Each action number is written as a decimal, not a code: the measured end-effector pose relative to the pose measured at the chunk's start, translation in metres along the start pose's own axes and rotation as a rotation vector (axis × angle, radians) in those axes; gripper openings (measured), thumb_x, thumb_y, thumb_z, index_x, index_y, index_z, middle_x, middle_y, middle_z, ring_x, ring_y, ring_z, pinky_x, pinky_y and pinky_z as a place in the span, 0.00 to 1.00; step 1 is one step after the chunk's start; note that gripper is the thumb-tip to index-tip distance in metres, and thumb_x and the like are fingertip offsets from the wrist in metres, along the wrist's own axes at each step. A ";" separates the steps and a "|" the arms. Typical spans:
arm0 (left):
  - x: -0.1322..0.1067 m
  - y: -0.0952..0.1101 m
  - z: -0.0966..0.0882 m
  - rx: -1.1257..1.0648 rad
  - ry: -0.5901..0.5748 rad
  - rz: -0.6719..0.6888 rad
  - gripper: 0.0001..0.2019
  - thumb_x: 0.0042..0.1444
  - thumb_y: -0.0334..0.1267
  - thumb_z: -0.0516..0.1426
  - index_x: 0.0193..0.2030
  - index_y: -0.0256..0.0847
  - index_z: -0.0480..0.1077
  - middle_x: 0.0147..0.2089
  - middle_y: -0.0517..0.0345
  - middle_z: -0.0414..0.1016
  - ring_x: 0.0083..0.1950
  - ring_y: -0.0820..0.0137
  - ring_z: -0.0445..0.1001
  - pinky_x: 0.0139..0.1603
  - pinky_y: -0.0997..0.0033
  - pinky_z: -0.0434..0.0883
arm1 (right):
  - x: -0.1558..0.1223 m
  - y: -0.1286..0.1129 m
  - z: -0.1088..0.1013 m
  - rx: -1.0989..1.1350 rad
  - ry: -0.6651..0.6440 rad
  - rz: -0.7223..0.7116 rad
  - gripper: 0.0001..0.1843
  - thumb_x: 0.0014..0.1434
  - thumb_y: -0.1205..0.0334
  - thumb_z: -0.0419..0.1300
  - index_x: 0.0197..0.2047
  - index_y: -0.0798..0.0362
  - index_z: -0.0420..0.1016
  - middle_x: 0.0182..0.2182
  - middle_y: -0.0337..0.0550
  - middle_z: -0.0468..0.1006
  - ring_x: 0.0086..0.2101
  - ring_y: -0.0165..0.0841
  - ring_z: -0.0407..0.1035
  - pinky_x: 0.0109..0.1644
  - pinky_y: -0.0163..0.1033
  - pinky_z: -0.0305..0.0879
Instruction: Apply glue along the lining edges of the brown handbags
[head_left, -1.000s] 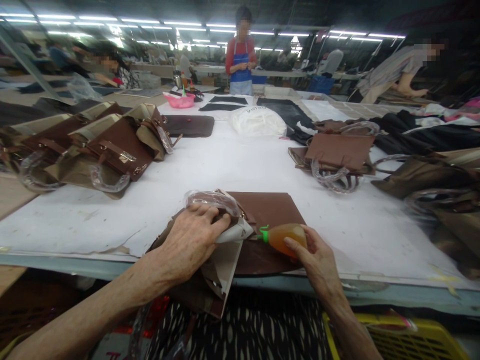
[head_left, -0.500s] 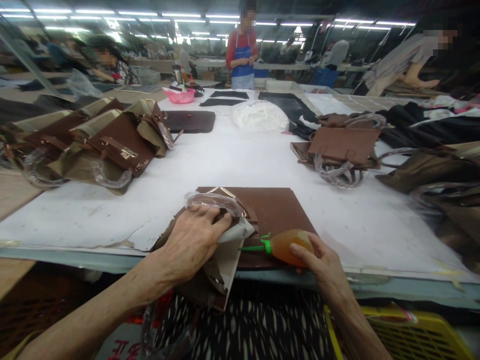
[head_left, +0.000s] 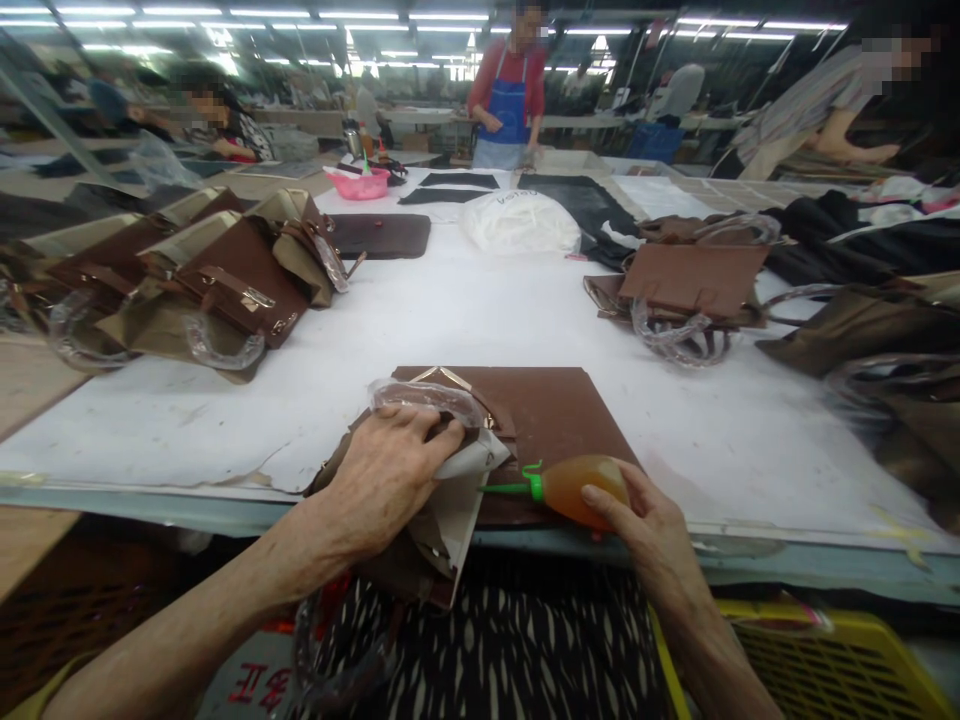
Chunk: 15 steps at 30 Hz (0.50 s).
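Note:
A brown handbag [head_left: 555,410] lies at the near edge of the white-covered table, its plastic-wrapped handle [head_left: 427,396] folded across the top. My left hand [head_left: 397,460] presses on the bag just below that handle, fingers curled over folded material and a pale lining flap [head_left: 457,510]. In my right hand [head_left: 641,505] is a glue bottle [head_left: 581,488] with amber liquid and a green nozzle. The bottle lies sideways, and its nozzle tip points left at the edge of the pale flap. Whether the tip touches the flap I cannot tell.
Several brown handbags [head_left: 225,270] stand at the left, and more bags [head_left: 690,285] lie at the right. Further back are a white plastic bundle [head_left: 517,222] and a pink basket [head_left: 360,183]. A yellow crate [head_left: 840,650] sits below the table edge. A person in a blue apron [head_left: 510,110] stands opposite.
My hands, the bag and the glue bottle keep nearly the same positions. Across the table, the person in the apron has lowered one hand toward the tabletop. The view has shifted slightly.

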<state>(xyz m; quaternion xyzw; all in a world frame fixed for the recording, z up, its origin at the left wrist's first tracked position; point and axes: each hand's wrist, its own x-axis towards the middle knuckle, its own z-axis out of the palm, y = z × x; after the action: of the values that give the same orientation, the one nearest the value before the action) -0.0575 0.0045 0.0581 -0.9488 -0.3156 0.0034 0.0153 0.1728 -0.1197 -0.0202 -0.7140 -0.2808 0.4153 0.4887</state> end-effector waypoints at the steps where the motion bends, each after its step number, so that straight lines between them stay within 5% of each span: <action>1: 0.000 0.000 0.000 0.002 0.002 0.002 0.18 0.51 0.32 0.56 0.50 0.42 0.67 0.45 0.52 0.72 0.44 0.60 0.69 0.43 0.58 0.68 | -0.003 0.001 0.000 0.002 -0.008 0.004 0.26 0.46 0.49 0.64 0.46 0.53 0.68 0.37 0.45 0.76 0.36 0.43 0.70 0.24 0.37 0.68; 15: -0.004 -0.001 0.005 0.026 0.029 0.020 0.17 0.51 0.31 0.55 0.50 0.42 0.66 0.46 0.52 0.71 0.44 0.60 0.68 0.43 0.59 0.67 | -0.033 0.012 0.000 0.046 -0.060 0.081 0.28 0.43 0.49 0.66 0.45 0.52 0.69 0.34 0.43 0.77 0.30 0.40 0.70 0.21 0.35 0.65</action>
<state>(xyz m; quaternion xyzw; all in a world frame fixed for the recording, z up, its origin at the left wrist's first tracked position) -0.0611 0.0035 0.0533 -0.9515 -0.3060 -0.0061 0.0323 0.1568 -0.1509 -0.0207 -0.7007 -0.2563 0.4623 0.4793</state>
